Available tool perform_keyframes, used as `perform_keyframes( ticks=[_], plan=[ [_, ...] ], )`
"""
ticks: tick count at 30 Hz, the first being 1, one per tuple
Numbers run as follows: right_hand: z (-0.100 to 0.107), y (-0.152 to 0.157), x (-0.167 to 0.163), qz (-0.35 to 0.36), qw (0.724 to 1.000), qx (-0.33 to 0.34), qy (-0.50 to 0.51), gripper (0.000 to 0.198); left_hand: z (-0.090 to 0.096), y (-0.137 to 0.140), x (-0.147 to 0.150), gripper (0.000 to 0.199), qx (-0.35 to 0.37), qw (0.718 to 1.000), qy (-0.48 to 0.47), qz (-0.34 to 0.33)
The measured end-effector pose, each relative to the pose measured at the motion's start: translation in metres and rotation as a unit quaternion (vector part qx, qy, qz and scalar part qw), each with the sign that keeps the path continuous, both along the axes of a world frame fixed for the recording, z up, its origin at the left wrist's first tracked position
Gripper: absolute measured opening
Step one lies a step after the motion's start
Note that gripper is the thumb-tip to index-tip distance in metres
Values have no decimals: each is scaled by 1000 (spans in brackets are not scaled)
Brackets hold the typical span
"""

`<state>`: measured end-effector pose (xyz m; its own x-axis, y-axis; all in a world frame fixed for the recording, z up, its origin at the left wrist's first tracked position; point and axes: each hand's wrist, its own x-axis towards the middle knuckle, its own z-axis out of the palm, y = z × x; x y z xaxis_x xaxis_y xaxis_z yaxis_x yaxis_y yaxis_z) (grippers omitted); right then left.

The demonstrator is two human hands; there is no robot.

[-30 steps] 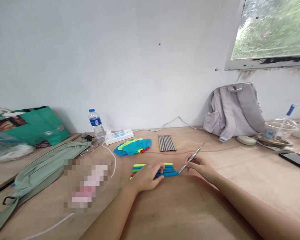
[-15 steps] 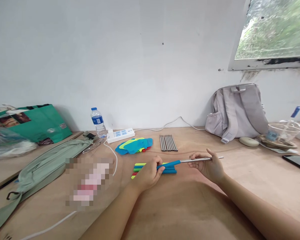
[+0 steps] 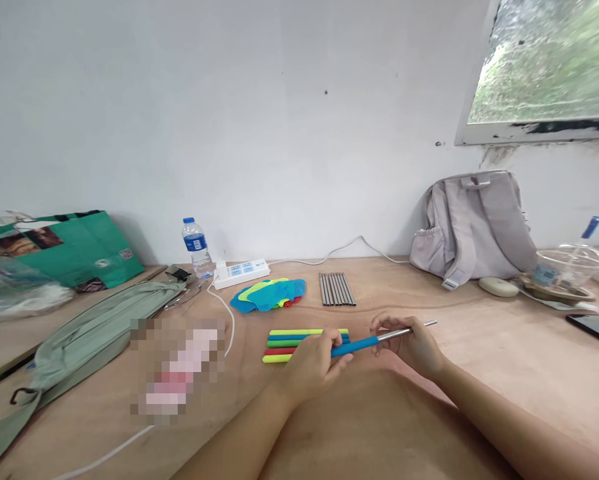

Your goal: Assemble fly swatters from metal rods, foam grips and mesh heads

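Note:
My left hand (image 3: 315, 360) is closed around a blue tube-shaped handle (image 3: 362, 346) above the table. Out of the handle's right end runs a thin metal rod (image 3: 390, 335), and the fingers of my right hand (image 3: 413, 343) are closed on it. The rod's tip pokes out to the right past that hand. Under and behind my left hand, several coloured handles (image 3: 275, 344) in yellow, blue, green and red lie side by side, partly hidden. Farther back, a row of metal rods (image 3: 337, 289) lies beside a pile of flat blue, yellow and red plastic pieces (image 3: 266, 295).
Along the wall stand a water bottle (image 3: 196, 245), a white power strip (image 3: 242, 272) with its cord and a grey backpack (image 3: 472, 227). A phone (image 3: 595, 329) and a plastic cup (image 3: 562, 267) are at right. Leftward lie a green bag (image 3: 89, 250) and a grey-green strap bag (image 3: 99, 327).
Both hands have come down a little toward me, and the blue handle has shifted right. More of the coloured handles shows now. Less of the metal rod is visible between handle and right hand.

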<state>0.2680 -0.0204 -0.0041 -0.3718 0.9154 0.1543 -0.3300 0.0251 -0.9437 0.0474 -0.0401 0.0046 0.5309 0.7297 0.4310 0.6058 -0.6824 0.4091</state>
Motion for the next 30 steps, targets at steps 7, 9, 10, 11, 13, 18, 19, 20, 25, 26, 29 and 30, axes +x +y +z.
perform_keyframes(
  ticks=[7, 9, 10, 11, 13, 18, 19, 20, 25, 26, 29, 30],
  plan=[
    [-8, -7, -11, -16, 997, 7, -70, 30, 8, -8, -1, 14, -59, 998, -5, -17],
    [-9, -10, -15, -17, 996, -13, -85, 31, 11, -8, -2, 14, -88, 996, -16, -29],
    [-9, -12, -17, -20, 995, -21, -91, 31, 12, -8, -3, 15, -103, 994, -26, -34],
    [-9, -14, -19, -23, 995, -27, -95, 31, 13, -8, -4, 16, -118, 992, -39, -39],
    [-9, -17, -24, -26, 994, -38, -95, 30, 14, -6, -5, 19, -142, 986, -63, -53],
    [-15, -20, -30, -29, 994, -45, -93, 29, 14, -4, -5, 23, -180, 977, -85, -70],
    [-17, -20, -31, -30, 994, -46, -91, 29, 14, -3, -5, 23, -185, 976, -86, -69],
    [-19, -19, -31, -30, 994, -48, -89, 29, 14, -4, -5, 24, -189, 976, -87, -69],
    [-25, -19, -33, -27, 994, -73, -73, 30, 14, -4, -2, 24, -192, 975, -84, -76],
    [-25, -19, -33, -27, 994, -79, -69, 30, 14, -4, -2, 24, -191, 975, -82, -78],
    [-27, -19, -34, -24, 994, -88, -55, 30, 13, -5, 0, 24, -192, 975, -75, -78],
    [-28, -20, -34, -23, 995, -88, -49, 30, 12, -5, 0, 25, -192, 976, -74, -76]
  ],
)
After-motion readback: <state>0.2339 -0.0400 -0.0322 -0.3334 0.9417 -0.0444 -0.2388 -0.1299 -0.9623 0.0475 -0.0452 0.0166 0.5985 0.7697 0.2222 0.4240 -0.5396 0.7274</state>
